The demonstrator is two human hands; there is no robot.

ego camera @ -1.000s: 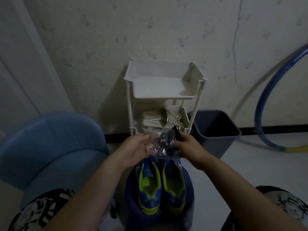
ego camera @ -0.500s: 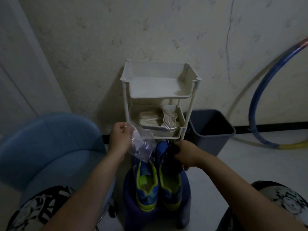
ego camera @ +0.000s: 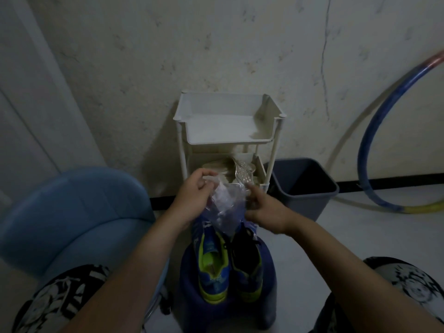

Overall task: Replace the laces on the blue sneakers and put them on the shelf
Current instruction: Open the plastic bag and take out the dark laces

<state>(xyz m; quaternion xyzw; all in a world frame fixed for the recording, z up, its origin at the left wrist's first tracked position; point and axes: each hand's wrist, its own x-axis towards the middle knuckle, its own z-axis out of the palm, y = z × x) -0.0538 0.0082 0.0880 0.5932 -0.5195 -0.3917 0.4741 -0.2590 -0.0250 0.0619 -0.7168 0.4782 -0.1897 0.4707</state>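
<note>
Moved: right hand (ego camera: 262,210), off black laces (ego camera: 243,239), up to plastic bag (ego camera: 224,207) | left hand (ego camera: 192,198) and right hand both pinch bag | laces lie on right one of blue sneakers (ego camera: 213,267), on near stool (ego camera: 270,280)

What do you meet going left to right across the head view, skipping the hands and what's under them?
blue chair → white shelf rack → grey bin → hoop
</note>
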